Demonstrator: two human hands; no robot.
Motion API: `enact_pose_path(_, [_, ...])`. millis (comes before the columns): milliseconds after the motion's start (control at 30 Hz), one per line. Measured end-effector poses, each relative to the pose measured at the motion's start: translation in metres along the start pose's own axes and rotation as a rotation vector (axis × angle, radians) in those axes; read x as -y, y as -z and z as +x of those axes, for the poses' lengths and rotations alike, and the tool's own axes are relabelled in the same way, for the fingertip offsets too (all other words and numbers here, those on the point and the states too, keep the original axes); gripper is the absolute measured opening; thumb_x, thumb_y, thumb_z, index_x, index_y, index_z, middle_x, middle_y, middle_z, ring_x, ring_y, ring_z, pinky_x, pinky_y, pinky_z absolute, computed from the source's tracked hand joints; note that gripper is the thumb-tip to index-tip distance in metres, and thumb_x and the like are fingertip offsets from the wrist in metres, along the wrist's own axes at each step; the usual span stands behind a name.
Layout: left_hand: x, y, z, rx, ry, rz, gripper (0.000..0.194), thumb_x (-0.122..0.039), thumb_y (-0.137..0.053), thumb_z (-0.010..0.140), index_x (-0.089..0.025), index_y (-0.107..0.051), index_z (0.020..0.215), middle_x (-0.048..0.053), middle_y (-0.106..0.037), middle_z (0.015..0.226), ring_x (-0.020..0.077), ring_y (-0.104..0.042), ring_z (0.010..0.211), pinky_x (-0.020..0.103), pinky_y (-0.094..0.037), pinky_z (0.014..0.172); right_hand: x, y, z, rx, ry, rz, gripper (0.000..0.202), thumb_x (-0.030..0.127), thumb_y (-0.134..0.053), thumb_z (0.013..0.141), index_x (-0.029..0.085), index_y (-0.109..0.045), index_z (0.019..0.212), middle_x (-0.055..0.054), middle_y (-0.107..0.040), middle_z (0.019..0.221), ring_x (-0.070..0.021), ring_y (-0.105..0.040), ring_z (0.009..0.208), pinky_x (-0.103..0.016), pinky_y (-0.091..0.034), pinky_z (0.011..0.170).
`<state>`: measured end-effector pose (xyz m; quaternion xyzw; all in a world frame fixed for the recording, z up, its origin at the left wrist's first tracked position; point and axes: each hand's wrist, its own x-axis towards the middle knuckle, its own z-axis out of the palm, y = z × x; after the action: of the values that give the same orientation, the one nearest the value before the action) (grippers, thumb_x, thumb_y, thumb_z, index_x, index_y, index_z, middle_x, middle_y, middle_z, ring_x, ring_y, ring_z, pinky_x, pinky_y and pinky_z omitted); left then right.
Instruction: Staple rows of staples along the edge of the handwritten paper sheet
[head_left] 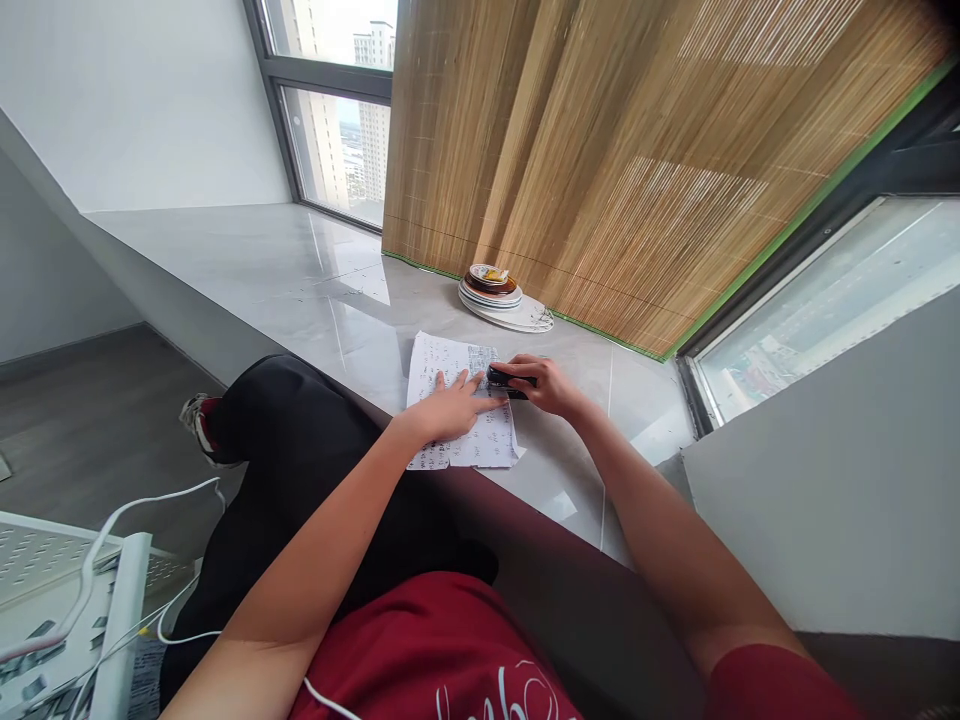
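Sheets of paper (439, 358) covered with handwriting lie on the grey tiled window ledge, reaching its front edge. My left hand (452, 408) rests flat on them, fingers spread, pressing near the middle. From the right side, my right hand (549, 384) grips a black stapler (514, 378), its front end over the right edge of the papers. The left fingertips lie close to the stapler. Whether its jaws are pressed together on the paper I cannot tell.
A stack of plates (491, 295) stands behind the papers, against a bamboo blind (585, 160). The ledge (277, 265) drops off at its front edge. A white rack (127, 620) with white cables (94, 560) is at the lower left.
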<state>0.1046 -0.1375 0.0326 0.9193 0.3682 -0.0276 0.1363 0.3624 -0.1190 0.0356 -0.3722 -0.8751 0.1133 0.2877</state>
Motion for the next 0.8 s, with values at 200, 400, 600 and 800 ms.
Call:
enact_pose_path(200, [-0.0005,0.0013,-0.0019,0.001,-0.001,-0.012,0.075,-0.011,-0.037,0.106,-0.052,-0.028,0.168,0.001,-0.004,0.182,0.0406,-0.002,0.166,0.079,-0.01,0.126,0.0021,-0.0008,0.0008,0.008,-0.017,-0.045,0.047,0.018,-0.06,0.099,0.035,-0.072,0.142,-0.007,-0.076,0.114,-0.0261,-0.072,0.102,-0.041,-0.055,0.094])
enact_pose_path(400, [0.0004,-0.0006,-0.0004,-0.012,-0.006,-0.02,0.075,-0.01,-0.039,0.105,-0.051,-0.03,0.167,0.0,-0.004,0.182,0.041,-0.002,0.166,0.08,-0.01,0.126,0.003,-0.0019,0.0014,0.011,-0.027,-0.056,0.048,0.016,-0.06,0.099,0.035,-0.072,0.142,-0.007,-0.076,0.113,-0.0261,-0.071,0.102,-0.041,-0.055,0.095])
enact_pose_path(600, [0.0003,-0.0002,-0.0008,-0.011,-0.005,-0.031,0.075,-0.01,-0.039,0.105,-0.051,-0.031,0.167,0.0,-0.004,0.182,0.0414,-0.003,0.166,0.08,-0.01,0.126,0.0032,-0.0026,0.0022,0.031,-0.043,-0.081,0.047,0.017,-0.06,0.099,0.034,-0.073,0.141,-0.008,-0.076,0.112,-0.0258,-0.07,0.103,-0.04,-0.054,0.094])
enact_pose_path(800, [0.0018,-0.0027,0.0015,-0.043,-0.021,-0.073,0.074,-0.011,-0.042,0.104,-0.053,-0.036,0.165,-0.002,-0.006,0.181,0.043,-0.005,0.166,0.083,-0.008,0.124,0.0079,-0.0025,0.0057,0.049,-0.091,-0.159,0.046,0.017,-0.06,0.099,0.035,-0.075,0.139,-0.007,-0.077,0.112,-0.0253,-0.07,0.101,-0.037,-0.054,0.091])
